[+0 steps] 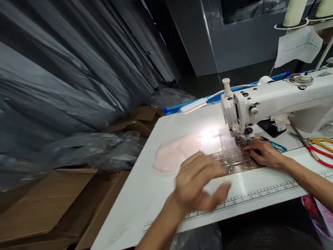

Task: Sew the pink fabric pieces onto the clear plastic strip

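I sit at a white sewing table with a white sewing machine at the right. My left hand hovers above the table's middle, blurred by motion, fingers loosely curled, nothing visible in it. A pale pink fabric piece lies just beyond it under the lamp's glare. My right hand rests flat by the needle and presser foot, fingers pressed on something small that I cannot make out, over the metal needle plate.
Blue-handled snips and red and yellow scissors lie right of the machine. A ruler strip runs along the table's front edge. Cardboard boxes and grey plastic sheeting fill the left. Thread cones stand behind.
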{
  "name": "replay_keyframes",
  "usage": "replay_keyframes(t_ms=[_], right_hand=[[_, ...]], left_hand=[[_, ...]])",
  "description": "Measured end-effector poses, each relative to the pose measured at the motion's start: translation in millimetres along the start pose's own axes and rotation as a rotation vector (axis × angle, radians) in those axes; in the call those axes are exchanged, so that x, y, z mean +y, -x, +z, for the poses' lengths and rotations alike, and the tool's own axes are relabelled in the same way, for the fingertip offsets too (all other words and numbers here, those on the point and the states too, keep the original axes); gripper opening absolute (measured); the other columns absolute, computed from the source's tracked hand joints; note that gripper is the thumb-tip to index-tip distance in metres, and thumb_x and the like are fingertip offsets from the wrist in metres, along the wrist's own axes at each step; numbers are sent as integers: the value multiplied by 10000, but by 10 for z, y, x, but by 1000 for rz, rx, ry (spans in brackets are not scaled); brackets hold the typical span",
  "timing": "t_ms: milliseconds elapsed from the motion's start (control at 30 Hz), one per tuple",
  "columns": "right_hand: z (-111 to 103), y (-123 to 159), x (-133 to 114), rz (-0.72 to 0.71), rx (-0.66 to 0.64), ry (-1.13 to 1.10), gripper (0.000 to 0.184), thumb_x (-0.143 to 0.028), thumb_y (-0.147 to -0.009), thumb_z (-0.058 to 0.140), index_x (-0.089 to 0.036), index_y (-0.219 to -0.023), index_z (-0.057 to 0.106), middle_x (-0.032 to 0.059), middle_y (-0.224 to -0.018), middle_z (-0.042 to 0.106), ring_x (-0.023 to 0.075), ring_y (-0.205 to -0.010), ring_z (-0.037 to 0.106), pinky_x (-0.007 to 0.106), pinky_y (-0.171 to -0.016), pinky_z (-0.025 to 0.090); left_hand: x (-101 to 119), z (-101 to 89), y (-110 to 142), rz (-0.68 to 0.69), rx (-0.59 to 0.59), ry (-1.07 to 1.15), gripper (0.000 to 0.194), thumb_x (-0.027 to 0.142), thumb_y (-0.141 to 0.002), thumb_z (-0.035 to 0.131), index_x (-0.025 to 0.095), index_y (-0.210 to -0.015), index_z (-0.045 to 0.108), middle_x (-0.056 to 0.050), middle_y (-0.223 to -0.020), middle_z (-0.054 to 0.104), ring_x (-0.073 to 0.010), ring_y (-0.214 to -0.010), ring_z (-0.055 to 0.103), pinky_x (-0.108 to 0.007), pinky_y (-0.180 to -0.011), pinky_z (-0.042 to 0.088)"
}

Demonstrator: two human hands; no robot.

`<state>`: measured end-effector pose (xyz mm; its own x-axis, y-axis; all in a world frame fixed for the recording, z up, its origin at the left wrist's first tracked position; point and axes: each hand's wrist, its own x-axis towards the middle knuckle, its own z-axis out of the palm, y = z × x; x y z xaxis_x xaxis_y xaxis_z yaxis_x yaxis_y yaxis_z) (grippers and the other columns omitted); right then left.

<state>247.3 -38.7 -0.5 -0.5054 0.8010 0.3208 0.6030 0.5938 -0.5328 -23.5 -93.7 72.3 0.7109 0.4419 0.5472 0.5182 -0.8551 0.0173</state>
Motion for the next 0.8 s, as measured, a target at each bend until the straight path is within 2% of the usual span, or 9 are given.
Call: replay_keyframes(t_ms=[100, 200, 267, 367, 467, 567, 800], right_hand=[[-91, -125, -12, 36, -60, -1, 313, -130, -853, 492, -186, -1016, 753, 62, -969, 732, 205, -867, 675, 327, -809, 535], [-139, -280, -32, 93, -172, 17, 309, -119, -855, 498, -179, -1007, 760, 49, -925, 742, 190, -808, 672, 286, -762, 511], [-115, -352, -31, 141, -224, 35, 294, -118, -850, 510, -183, -981, 766, 47, -890, 745, 197, -785, 671, 284, -735, 499], [-35, -360, -1, 181, -161, 42, 281, -120, -852, 519, -192, -968, 764, 49, -929, 740, 205, -825, 670, 296, -758, 494], [10, -283, 39, 104, -100, 26, 311, -133, -869, 515, -203, -1061, 750, 51, -964, 716, 183, -833, 650, 290, -779, 488], [-1, -220, 64, 33, -152, 17, 340, -157, -890, 509, -227, -1136, 732, 51, -986, 684, 158, -784, 617, 282, -759, 478], [10, -210, 77, 20, -208, 59, 334, -165, -907, 505, -230, -1140, 736, 68, -1057, 625, 137, -763, 577, 281, -747, 470]], left_hand=[[-233, 383, -166, 52, -35, 188, 150, 196, -945, 521, 158, -916, 663, -69, -863, 699, -160, -766, 657, -292, -646, 571], [-443, 700, -226, 76, -105, 335, 169, 181, -937, 525, 124, -969, 680, -96, -901, 715, -167, -826, 675, -303, -713, 595], [-522, 820, -217, 48, -121, 400, 175, 201, -942, 541, 125, -987, 693, -100, -926, 718, -165, -861, 679, -301, -750, 600], [-561, 893, -186, 11, -124, 426, 183, 228, -956, 550, 159, -936, 718, -78, -909, 722, -155, -843, 677, -290, -736, 597], [-555, 904, -164, 25, -104, 393, 191, 217, -964, 549, 166, -913, 727, -70, -893, 727, -153, -817, 673, -288, -709, 589], [-542, 900, -153, 41, -87, 369, 178, 190, -965, 551, 164, -912, 720, -66, -899, 730, -149, -812, 672, -282, -702, 580], [-517, 928, -134, 82, -10, 259, 141, 171, -956, 562, 164, -885, 684, -46, -876, 728, -146, -763, 659, -300, -675, 543]])
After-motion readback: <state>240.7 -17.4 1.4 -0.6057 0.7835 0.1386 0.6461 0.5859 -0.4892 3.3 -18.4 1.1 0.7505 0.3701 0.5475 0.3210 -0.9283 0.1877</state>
